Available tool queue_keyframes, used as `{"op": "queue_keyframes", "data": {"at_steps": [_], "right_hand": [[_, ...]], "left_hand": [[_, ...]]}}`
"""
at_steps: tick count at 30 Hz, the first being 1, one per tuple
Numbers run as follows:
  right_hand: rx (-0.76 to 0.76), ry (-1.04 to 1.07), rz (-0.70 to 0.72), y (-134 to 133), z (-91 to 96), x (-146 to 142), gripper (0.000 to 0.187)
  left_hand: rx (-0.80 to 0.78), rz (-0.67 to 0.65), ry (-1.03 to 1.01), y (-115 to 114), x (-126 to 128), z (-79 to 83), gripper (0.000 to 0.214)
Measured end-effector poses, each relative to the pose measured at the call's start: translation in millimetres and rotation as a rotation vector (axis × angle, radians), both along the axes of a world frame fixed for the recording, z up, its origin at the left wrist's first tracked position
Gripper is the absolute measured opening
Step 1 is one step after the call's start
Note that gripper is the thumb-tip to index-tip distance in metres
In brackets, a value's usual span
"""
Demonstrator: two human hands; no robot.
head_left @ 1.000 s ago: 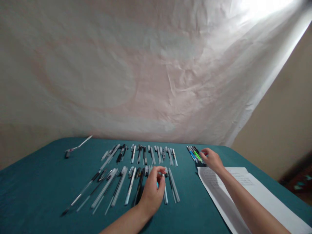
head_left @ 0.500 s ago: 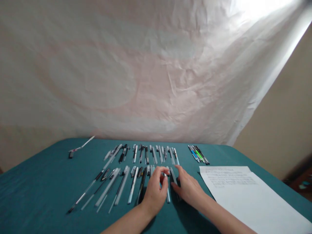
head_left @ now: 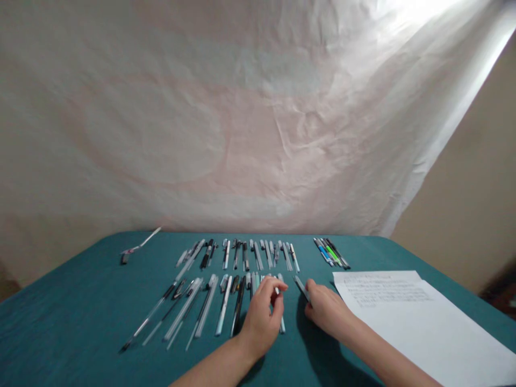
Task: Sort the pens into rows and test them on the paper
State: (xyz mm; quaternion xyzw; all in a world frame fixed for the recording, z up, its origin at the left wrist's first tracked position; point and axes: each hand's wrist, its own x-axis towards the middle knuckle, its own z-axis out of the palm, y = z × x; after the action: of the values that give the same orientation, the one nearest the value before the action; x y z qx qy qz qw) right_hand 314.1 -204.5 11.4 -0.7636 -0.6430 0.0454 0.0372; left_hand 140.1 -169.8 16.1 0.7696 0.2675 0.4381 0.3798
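Observation:
On a teal table (head_left: 72, 312) lie two rows of pens. My left hand (head_left: 262, 317) rests over the right end of the near row (head_left: 209, 306), its fingers curled in a pinch on a pale pen there. My right hand (head_left: 326, 309) is just to the right, closed on a dark pen (head_left: 301, 286) that sticks up and to the left from its fingers, lifted off the row. The far row (head_left: 242, 253) lies untouched behind both hands.
A small bunch of coloured pens (head_left: 331, 252) lies at the back right. A printed white sheet (head_left: 407, 317) covers the table's right side. One lone pen (head_left: 139, 247) lies at the back left. A creased white cloth hangs behind the table.
My right hand came from the coloured pens at the back right to the near row, took a dark pen from its right end and drew it away to the right. My left hand stayed.

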Motion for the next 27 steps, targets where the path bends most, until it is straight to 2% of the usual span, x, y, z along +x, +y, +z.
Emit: {"op": "queue_keyframes", "data": {"at_steps": [5, 10, 14, 17, 21, 27], "right_hand": [[0.054, 0.087, 0.024, 3.9, -6.7, 11.8, 0.021], [0.082, 0.51, 0.107, 9.1, 0.4, 13.8, 0.005], [0.074, 0.93, 0.11, 8.1, 15.8, 5.4, 0.01], [0.01, 1.163, 0.131, 3.5, 25.6, -2.6, 0.014], [-0.031, 1.271, 0.196, -3.8, 34.2, -13.8, 0.02], [-0.116, 1.277, 0.287, -9.9, 37.8, -24.6, 0.023]], "left_hand": [[0.056, -0.044, 0.025, -4.3, -0.5, 4.5, 0.019], [0.006, -0.126, 0.06, -14.2, -0.2, 8.3, 0.019], [-0.227, -0.082, -0.039, -17.2, 5.4, 2.4, 0.02], [-0.47, -0.059, -0.184, -15.1, 11.0, -0.8, 0.033], [-0.698, -0.068, -0.273, -10.6, 13.5, 5.3, 0.042], [-0.934, -0.155, -0.392, -4.3, 9.0, 11.6, 0.032]]}}
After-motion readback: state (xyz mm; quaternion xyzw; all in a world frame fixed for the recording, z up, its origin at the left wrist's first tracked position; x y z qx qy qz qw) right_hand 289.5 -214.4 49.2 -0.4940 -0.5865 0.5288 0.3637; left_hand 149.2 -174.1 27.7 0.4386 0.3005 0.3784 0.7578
